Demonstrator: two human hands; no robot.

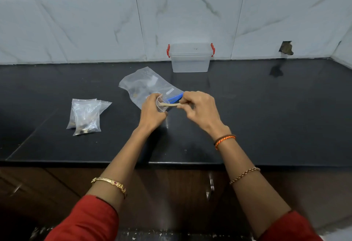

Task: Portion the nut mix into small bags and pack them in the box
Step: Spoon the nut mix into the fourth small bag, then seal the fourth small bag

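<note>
Red sleeves sit at the bottom edge, both cut off by the frame, and my forearms rise from them over the black counter (266, 107), meeting in front of the clear box (190, 58). That box, with its red latches and lid on, stands against the tiled wall at the back of the counter; I cannot make out whether anything is inside. My left hand (152, 111) curls around the gathered top of a small bag (161, 103), most of which is hidden behind my fingers, so I cannot tell how much it contains. My right hand (200, 107) pinches the end of a thin tan band (174, 104), stretched across to the bag's neck; whether it is rubber or a tie is hard to judge. Both hands are close together, nearly touching, wrists bent inward. Just behind my hands, between them and the box, lies the large zip bag (146, 84) with a blue strip at its mouth, partly covered by my knuckles; only a few dark bits show through its plastic. Well left of the box, nearer the counter's front, two filled small bags (85, 115) lie overlapping, their contents a dark blur.
</note>
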